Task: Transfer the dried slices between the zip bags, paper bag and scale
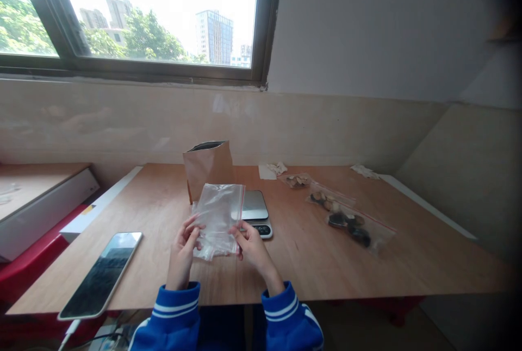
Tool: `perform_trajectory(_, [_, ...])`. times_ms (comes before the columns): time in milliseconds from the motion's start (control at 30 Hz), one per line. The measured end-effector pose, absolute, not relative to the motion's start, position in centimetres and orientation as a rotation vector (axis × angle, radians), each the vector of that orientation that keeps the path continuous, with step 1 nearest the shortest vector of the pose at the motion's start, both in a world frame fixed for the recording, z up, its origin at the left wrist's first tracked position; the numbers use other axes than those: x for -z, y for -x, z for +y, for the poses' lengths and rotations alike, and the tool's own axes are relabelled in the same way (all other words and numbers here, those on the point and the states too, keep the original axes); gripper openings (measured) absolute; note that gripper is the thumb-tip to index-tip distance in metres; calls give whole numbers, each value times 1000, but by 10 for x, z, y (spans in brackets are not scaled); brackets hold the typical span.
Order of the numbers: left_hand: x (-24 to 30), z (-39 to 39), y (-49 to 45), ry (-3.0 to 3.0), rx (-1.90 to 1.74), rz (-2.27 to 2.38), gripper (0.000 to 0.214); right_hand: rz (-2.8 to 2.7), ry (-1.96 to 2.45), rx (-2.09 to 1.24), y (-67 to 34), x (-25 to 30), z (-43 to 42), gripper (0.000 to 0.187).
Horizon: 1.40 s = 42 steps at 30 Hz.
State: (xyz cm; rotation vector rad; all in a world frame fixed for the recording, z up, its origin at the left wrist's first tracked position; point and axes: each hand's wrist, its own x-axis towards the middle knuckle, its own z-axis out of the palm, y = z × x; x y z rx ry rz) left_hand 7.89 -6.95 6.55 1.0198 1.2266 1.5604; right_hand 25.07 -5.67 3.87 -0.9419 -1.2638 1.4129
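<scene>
Plywood worktop (302, 269) beneath a window (155, 14). Your left hand (182, 253) and right hand (253, 246) are set apart, each pinching one side of a clear zip bag (217, 220) held just above the worktop, in front of a digital scale (255, 205). I cannot tell whether the bag's red-lined seal (243, 204) is open. Risks, in my judgement: the slick film could slip from your grip and drop onto the scale, disturbing its reading. Zip bags (350, 226) of dark pieces and pale slices lie loose to your right, where a wide reach could scatter them. A kraft paper bag (207, 165) stands unsupported behind the scale and could tip. Your smartphone (100, 275), with its charging cable (69, 334) attached, sits near the edge, exposed to being knocked off.
</scene>
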Motion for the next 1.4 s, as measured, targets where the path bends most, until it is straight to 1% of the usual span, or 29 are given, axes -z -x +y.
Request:
perform_trajectory(100, [-65,-69,-70,-1072,-1624,1313,48,-1255,978,-1305,-264,-33,-55,42])
perform_trajectory(167, [-62,-67,-61,-1106,-1620,1397,49,-1243,1067,-1120,-283,-29,-52,40])
perform_trajectory(233, [-57,-66,-52,-1181,-1544,1499,48,-1271,1213,-842,-309,-25,-50,36])
perform_trajectory(300, [-51,-63,-47,-1307,-1449,1628,42,-1335,1391,-480,-340,-18,-51,31])
perform_trajectory(367, [-45,-61,-46,-1436,-1368,1854,36,-1327,1570,-108,-371,-9,-54,30])
perform_trajectory(433, [-42,-59,-48,-1509,-1282,2101,35,-1284,1705,127,-401,2,-60,34])
perform_trajectory(500, [-40,-59,-50,-1538,-1220,2173,40,-1254,1800,255,-427,15,-66,39])
perform_trajectory(633, [-41,-60,-50,-1519,-1268,2028,47,-1240,1916,317,-461,32,-72,48])
perform_trajectory(767, [-45,-64,-52,-1349,-1352,2037,43,-1162,2100,282,-472,30,-67,54])
perform_trajectory(867, [-46,-65,-54,-1269,-1433,1987,41,-1073,2246,272,-471,20,-62,55])
perform_trajectory(967, [-46,-64,-58,-1287,-1410,1983,38,-974,2290,289,-470,13,-63,49])
perform_trajectory(1033, [-47,-64,-60,-1302,-1380,1996,37,-944,2271,284,-470,12,-67,42])
perform_trajectory(1133, [-48,-64,-62,-1331,-1371,2042,39,-914,2230,251,-473,13,-72,31])
perform_trajectory(1200, [-48,-64,-62,-1369,-1370,2090,43,-910,2219,237,-475,16,-74,26])
perform_trajectory(1300, [-47,-64,-60,-1424,-1371,2114,48,-937,2246,233,-474,21,-75,24])
perform_trajectory(1400, [-47,-65,-60,-1426,-1419,2089,41,-945,2248,287,-473,25,-73,25])
